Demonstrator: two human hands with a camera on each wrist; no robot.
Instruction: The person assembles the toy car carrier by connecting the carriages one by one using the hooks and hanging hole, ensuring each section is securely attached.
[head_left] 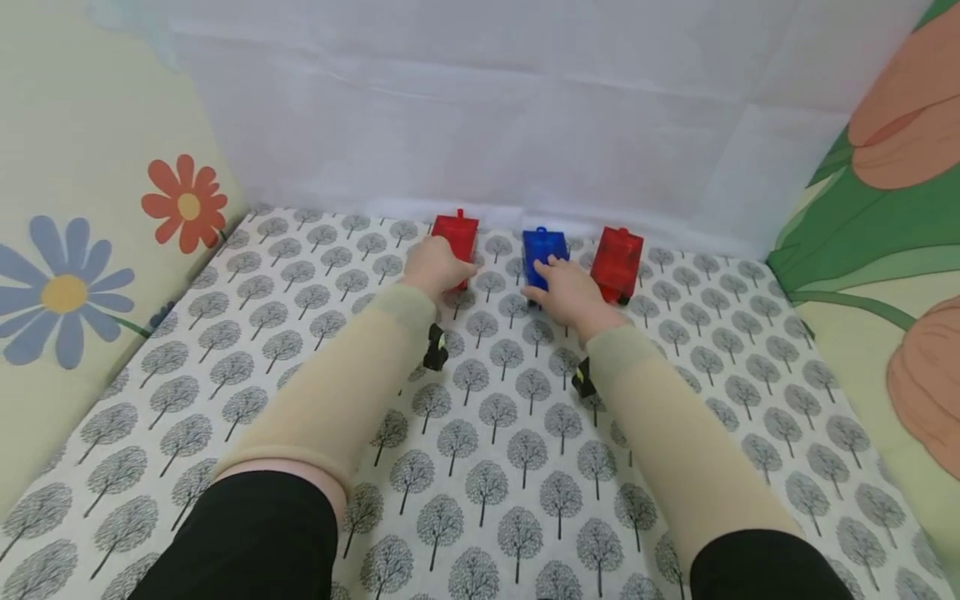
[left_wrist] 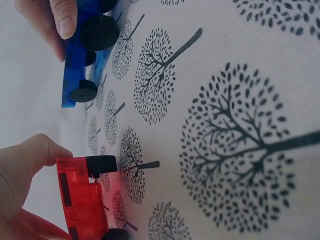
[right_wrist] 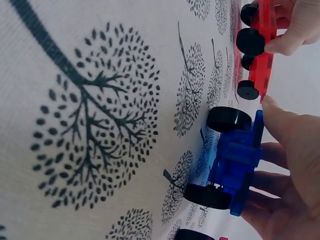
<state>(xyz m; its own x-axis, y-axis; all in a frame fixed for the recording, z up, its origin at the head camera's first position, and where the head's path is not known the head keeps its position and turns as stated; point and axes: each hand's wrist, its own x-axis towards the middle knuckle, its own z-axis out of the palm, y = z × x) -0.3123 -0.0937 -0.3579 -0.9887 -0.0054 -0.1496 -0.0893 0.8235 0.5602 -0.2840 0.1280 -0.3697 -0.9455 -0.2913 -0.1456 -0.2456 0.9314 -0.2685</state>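
Three toy wagons with black wheels stand in a row near the back of the cloth. My left hand (head_left: 437,265) grips the left red toy wagon (head_left: 457,227), its thumb by the near end in the left wrist view. The middle one is a blue toy wagon (head_left: 542,243). My right hand (head_left: 572,293) holds it, fingers over its top and thumb at its near edge; the right wrist view shows its underside and black wheels. Just right of this hand is a second red toy wagon (head_left: 618,257), untouched. Each wagon has a small loop or peg at its far end.
The table is covered by a white cloth (head_left: 495,467) printed with grey trees. Behind the wagons rises a white sheet (head_left: 480,125). Flowered panels flank the left and right sides. A small black device (head_left: 436,347) is worn at each wrist.
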